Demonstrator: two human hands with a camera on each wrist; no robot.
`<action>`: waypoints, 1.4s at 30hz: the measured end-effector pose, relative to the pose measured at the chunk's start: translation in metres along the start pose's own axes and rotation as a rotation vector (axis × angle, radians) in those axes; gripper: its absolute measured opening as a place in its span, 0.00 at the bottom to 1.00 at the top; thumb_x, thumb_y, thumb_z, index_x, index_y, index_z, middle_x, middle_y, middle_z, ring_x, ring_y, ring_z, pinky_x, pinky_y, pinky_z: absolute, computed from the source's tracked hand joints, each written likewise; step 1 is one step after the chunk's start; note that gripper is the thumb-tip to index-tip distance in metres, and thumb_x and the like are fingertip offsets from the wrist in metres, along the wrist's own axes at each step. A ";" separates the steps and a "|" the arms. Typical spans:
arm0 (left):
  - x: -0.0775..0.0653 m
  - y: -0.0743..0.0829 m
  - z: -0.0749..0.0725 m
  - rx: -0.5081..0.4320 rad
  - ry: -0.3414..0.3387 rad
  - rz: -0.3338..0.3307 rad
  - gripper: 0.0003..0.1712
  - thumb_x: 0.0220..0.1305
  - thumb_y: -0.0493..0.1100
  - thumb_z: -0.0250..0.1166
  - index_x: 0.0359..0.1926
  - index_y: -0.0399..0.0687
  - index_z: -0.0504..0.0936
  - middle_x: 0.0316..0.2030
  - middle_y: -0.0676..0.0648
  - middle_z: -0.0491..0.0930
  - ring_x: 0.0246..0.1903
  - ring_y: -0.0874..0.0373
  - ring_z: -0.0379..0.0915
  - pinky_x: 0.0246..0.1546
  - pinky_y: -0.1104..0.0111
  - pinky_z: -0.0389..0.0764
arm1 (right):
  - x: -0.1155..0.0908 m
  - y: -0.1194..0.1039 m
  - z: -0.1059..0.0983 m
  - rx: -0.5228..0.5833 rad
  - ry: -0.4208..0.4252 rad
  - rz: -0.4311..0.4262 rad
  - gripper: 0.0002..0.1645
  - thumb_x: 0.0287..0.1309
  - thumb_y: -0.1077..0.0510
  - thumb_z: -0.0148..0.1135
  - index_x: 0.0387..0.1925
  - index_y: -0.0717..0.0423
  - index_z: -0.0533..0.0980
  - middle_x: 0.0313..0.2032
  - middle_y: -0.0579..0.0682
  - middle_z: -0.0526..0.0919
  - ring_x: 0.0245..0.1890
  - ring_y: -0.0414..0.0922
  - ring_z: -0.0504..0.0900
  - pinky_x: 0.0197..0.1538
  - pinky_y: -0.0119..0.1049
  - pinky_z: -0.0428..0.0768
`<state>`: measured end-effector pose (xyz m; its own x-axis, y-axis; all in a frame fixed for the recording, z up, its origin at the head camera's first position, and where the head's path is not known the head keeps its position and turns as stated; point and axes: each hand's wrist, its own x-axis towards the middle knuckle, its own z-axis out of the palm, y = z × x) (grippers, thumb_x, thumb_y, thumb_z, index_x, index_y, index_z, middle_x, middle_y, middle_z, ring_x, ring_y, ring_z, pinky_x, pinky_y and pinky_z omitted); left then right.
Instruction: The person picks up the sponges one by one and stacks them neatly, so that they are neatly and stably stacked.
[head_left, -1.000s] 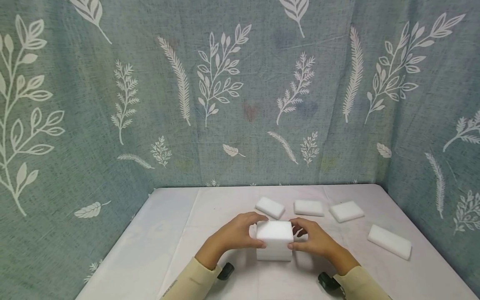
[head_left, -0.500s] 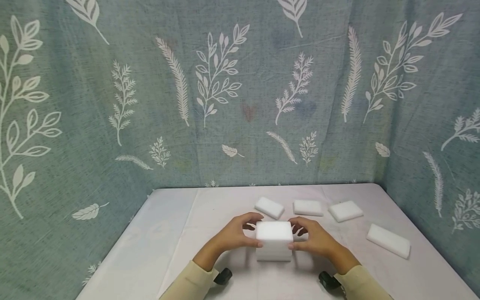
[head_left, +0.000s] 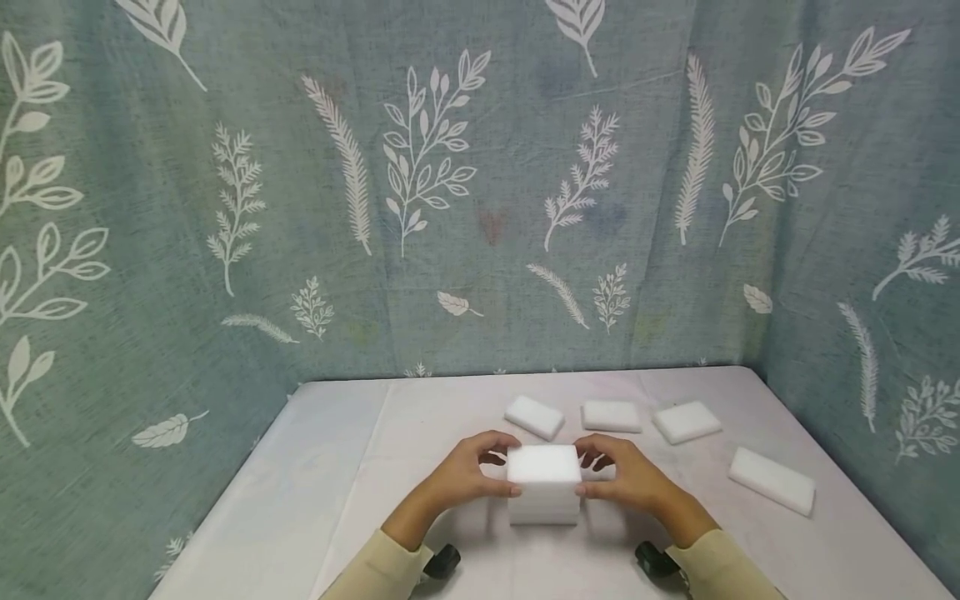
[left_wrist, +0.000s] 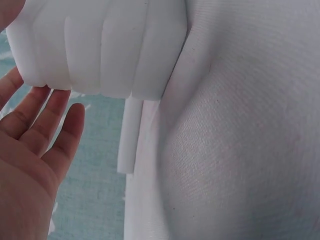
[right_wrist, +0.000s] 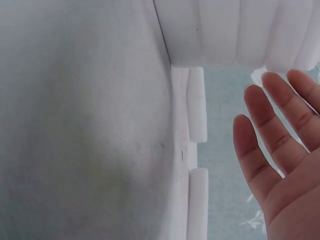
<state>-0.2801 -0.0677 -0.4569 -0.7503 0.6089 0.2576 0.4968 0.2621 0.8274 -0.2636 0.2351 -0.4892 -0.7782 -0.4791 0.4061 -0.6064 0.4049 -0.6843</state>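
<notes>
A neat stack of white foam sponges (head_left: 544, 487) stands on the table between both hands; its separate layers show in the left wrist view (left_wrist: 100, 50). The left hand (head_left: 467, 473) holds the stack's left side, thumb at the front edge and index finger at the back corner. In the left wrist view, other fingertips (left_wrist: 59, 95) meet its back edge. On the opposite side, the right hand (head_left: 628, 475) grips in a similar way, thumb at the front right corner. The right wrist view shows its fingers (right_wrist: 260, 102) slightly bent, tips right by the stack's rear edge.
Beyond the stack lie single white sponges: one at the back left (head_left: 535, 417), one behind the right hand (head_left: 611, 416), another to its right (head_left: 686, 422), and one farther right (head_left: 772, 481). A leaf-patterned curtain (head_left: 495, 333) walls the white table (head_left: 337, 433).
The left thumb and index finger have eased slightly outward along the stack's edges. The right hand keeps its place. The whole head view has shifted a little, and the loose sponges have stayed put.
</notes>
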 end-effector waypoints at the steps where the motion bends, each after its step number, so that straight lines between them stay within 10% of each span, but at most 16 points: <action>1: -0.001 0.004 -0.001 -0.006 -0.001 -0.001 0.32 0.47 0.38 0.78 0.55 0.39 0.77 0.50 0.45 0.78 0.47 0.49 0.76 0.53 0.49 0.75 | 0.000 0.000 -0.001 0.003 0.006 -0.016 0.25 0.54 0.53 0.71 0.53 0.57 0.76 0.42 0.46 0.81 0.40 0.52 0.80 0.46 0.47 0.80; 12: 0.003 -0.020 0.000 -0.002 0.021 -0.017 0.32 0.46 0.42 0.80 0.54 0.49 0.78 0.49 0.53 0.78 0.47 0.53 0.76 0.53 0.54 0.76 | 0.014 0.015 -0.019 -0.138 0.196 0.143 0.19 0.63 0.52 0.64 0.49 0.60 0.79 0.39 0.44 0.84 0.39 0.42 0.81 0.43 0.40 0.81; 24: 0.002 -0.011 0.003 -0.049 0.025 -0.031 0.34 0.46 0.38 0.79 0.56 0.40 0.77 0.50 0.47 0.79 0.47 0.47 0.76 0.53 0.47 0.74 | 0.065 0.034 -0.009 -0.291 -0.047 0.210 0.24 0.59 0.51 0.68 0.53 0.57 0.78 0.45 0.50 0.81 0.44 0.46 0.78 0.47 0.46 0.78; 35: 0.001 -0.026 0.007 -0.080 0.036 -0.026 0.37 0.43 0.39 0.80 0.57 0.47 0.76 0.47 0.51 0.80 0.47 0.55 0.76 0.52 0.52 0.76 | 0.079 0.050 0.005 -0.269 -0.021 0.343 0.24 0.55 0.51 0.71 0.52 0.56 0.78 0.44 0.46 0.81 0.46 0.47 0.78 0.48 0.47 0.78; 42: -0.003 -0.006 0.003 -0.113 0.014 -0.028 0.36 0.46 0.37 0.78 0.57 0.37 0.75 0.48 0.45 0.79 0.47 0.45 0.76 0.53 0.44 0.73 | 0.088 0.053 0.011 -0.329 -0.007 0.373 0.34 0.51 0.42 0.73 0.56 0.54 0.76 0.50 0.46 0.79 0.52 0.48 0.76 0.54 0.48 0.76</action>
<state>-0.2797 -0.0685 -0.4646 -0.7694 0.5921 0.2397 0.4237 0.1924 0.8851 -0.3629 0.2061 -0.4964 -0.9516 -0.2592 0.1654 -0.3071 0.7735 -0.5544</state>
